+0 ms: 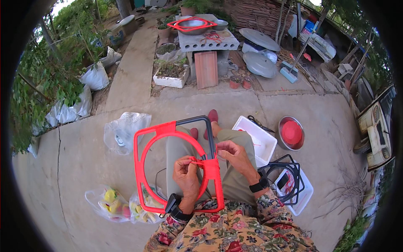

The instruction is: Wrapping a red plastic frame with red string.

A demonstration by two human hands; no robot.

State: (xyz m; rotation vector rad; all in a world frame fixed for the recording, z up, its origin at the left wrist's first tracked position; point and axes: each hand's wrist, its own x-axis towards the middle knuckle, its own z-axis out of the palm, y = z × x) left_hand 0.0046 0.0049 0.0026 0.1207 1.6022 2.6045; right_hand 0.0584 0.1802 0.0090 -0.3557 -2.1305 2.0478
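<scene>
A square black frame point(207, 126) with a ring inside it rests over my lap. Red cord point(212, 170) is wound tightly round most of both; the upper right corner is bare black. My left hand point(187, 176) is closed in a pinch on a bunched bit of the red cord, over the wound bar joining ring and frame. My right hand point(236, 156) is at the frame's right side, thumb and fingertips together beside the bar. Whatever is between those fingertips is too small to make out.
Right of my knees are a white foam box point(262, 145), scissors point(260, 123), a metal bowl point(290, 145) with a red bundle, and a bare black frame point(285, 170) over a white tray point(304, 195). Plastic bags point(126, 132) lie left. A finished-looking red frame point(176, 25) tops a block table.
</scene>
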